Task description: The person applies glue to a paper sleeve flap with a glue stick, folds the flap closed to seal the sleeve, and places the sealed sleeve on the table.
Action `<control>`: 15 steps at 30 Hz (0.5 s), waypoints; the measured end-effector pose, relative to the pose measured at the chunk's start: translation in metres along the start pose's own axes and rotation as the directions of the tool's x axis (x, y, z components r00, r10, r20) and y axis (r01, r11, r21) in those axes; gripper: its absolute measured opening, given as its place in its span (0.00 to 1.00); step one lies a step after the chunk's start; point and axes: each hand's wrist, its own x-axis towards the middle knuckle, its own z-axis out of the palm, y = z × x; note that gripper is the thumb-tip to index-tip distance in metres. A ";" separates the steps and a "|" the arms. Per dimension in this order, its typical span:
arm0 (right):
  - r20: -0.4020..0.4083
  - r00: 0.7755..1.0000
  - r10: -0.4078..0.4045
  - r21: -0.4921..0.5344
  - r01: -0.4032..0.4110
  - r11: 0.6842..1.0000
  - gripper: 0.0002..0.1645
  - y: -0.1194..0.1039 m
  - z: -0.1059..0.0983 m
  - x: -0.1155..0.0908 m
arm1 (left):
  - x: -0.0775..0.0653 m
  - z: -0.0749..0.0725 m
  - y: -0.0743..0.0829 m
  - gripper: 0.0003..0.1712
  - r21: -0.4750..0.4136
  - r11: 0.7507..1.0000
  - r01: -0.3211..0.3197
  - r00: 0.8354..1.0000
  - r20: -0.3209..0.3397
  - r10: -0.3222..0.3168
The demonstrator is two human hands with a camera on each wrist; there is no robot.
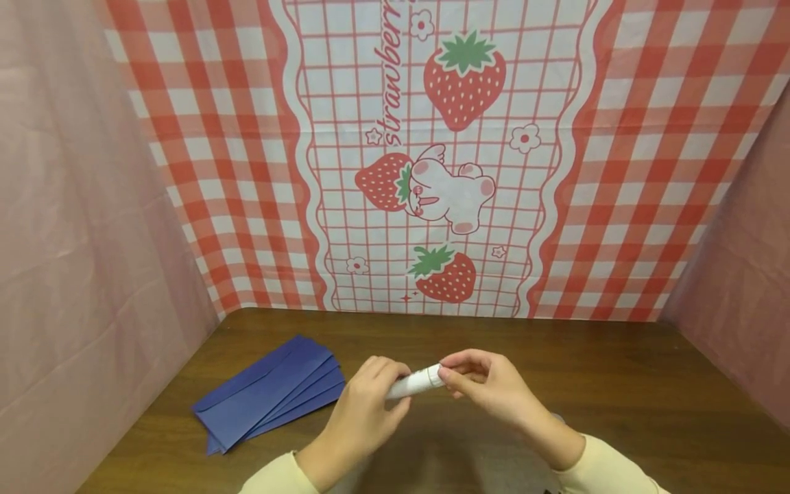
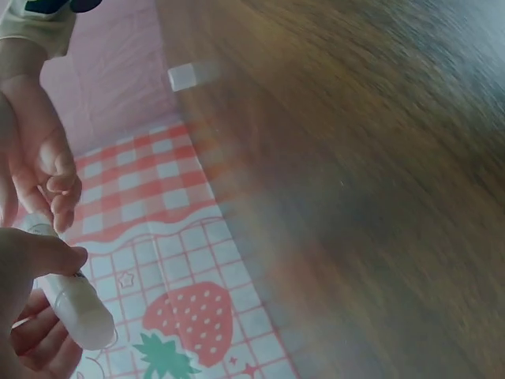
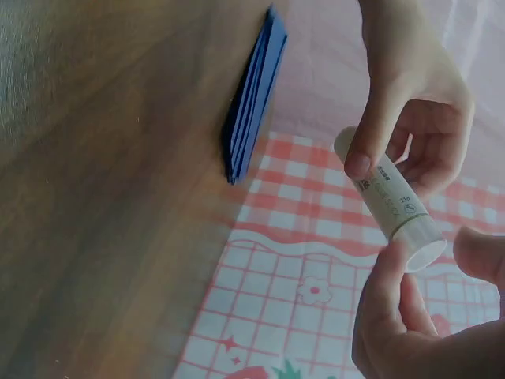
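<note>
A white glue stick (image 1: 415, 383) is held above the table between both hands, tilted with its right end higher. My left hand (image 1: 369, 403) grips its body, with the thumb across the printed label of the glue stick (image 3: 388, 193) in the right wrist view. At the other end, the fingers of my right hand (image 1: 496, 387) are curled around the translucent end, the index finger touching it. In the left wrist view, the glue stick (image 2: 79, 312) pokes out past the left thumb.
A fanned pile of blue envelopes (image 1: 271, 394) lies on the brown wooden table (image 1: 617, 384), left of the hands. A checked strawberry cloth (image 1: 444, 206) hangs behind the table, with pink curtains (image 1: 92, 240) at the sides. A small whitish object (image 2: 183, 76) appears in the left wrist view.
</note>
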 end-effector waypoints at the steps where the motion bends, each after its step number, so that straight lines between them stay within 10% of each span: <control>1: 0.004 1.000 -0.014 -0.017 0.014 1.000 0.23 -0.001 0.000 0.000 | 0.000 -0.001 -0.001 0.20 0.009 1.000 -0.026 1.000 -0.004 0.026; 15: -0.026 0.976 -0.217 -0.137 0.211 0.968 0.14 0.005 0.008 -0.002 | -0.001 -0.011 -0.011 0.17 -0.105 0.993 -0.063 0.992 0.098 0.073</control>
